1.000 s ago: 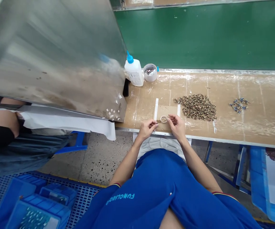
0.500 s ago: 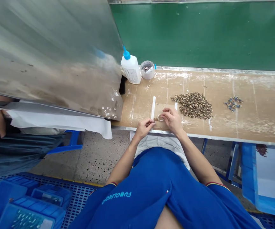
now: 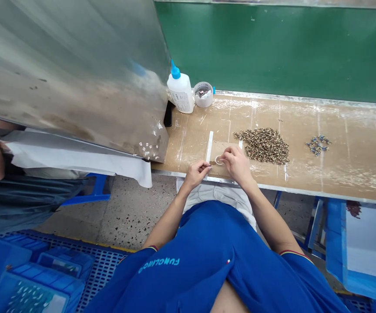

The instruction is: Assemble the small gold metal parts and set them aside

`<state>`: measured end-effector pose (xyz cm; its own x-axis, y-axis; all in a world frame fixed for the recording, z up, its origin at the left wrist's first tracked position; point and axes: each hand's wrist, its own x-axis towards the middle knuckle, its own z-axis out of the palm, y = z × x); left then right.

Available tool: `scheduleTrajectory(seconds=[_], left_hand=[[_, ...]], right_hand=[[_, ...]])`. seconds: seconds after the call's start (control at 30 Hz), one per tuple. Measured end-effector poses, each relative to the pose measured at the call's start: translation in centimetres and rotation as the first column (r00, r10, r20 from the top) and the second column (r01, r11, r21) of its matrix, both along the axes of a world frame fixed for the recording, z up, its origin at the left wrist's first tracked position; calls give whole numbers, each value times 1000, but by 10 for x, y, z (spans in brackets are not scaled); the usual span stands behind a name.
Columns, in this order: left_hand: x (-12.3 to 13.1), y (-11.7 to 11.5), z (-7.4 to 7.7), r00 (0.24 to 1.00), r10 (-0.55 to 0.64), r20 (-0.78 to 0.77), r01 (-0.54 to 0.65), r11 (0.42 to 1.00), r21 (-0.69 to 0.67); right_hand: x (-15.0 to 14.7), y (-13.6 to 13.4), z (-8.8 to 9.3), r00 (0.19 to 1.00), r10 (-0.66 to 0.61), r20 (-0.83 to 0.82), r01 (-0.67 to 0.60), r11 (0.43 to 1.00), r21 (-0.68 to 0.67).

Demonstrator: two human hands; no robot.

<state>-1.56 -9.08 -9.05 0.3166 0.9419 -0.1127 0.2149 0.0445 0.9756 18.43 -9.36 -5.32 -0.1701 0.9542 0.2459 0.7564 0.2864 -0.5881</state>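
Both our hands work at the near edge of the table [image 3: 338, 167].
Our right hand [image 3: 237, 163] pinches a small ring [image 3: 219, 160] lying on the table; our left hand [image 3: 197, 172], just left, is pinched shut, contents too small to tell. Parts pile [image 3: 263, 145] sits right.

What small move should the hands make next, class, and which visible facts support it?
Probably bring the left hand slightly rightward to the small white ring that the right hand touches: the left looks pinched on something tiny, and the ring lies just beside it.
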Motion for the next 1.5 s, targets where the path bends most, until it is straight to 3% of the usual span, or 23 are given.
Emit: scheduleTrajectory(seconds=[0.17,0.4,0.5,0.6,0.7,0.8,0.9,1.0,1.1,1.27,1.5], left_hand=[[0,0,2,1000,-5,-15,5,1000,3],[0,0,4,1000,-7,-8,7,1000,12],[1,0,3,1000,1,-9,-1,1000,12],[0,0,3,1000,-2,-9,2,1000,10],[0,1,4,999,-22,-28,23,999,39],[0,1,6,996,-79,-45,82,993,83],[2,1,8,989,-125,-78,134,983,127],[5,0,8,980,-147,-134,168,973,156],[7,-1,7,973,-160,-166,191,963,192],[8,-2,6,967,-156,-203,207,942,265],[9,-2,3,953,-153,-261,240,907,347]], right_hand=[[-5,1,1,997,56,-46,-58,998,-38],[2,7,5,998,54,30,-53,997,-51],[3,10,3,991,97,-87,-106,989,-101],[3,10,-1,958,43,-285,-83,988,-131],[8,5,-8,854,-129,-504,42,983,-181],[13,-7,-16,660,-329,-675,180,942,-283],[10,-19,-26,488,-455,-745,301,889,-346],[3,-27,-35,410,-497,-764,369,857,-359],[-1,-30,-38,409,-488,-771,378,860,-344],[0,-29,-36,494,-439,-750,338,892,-300],[-7,-35,-32,478,-430,-766,264,902,-341]])
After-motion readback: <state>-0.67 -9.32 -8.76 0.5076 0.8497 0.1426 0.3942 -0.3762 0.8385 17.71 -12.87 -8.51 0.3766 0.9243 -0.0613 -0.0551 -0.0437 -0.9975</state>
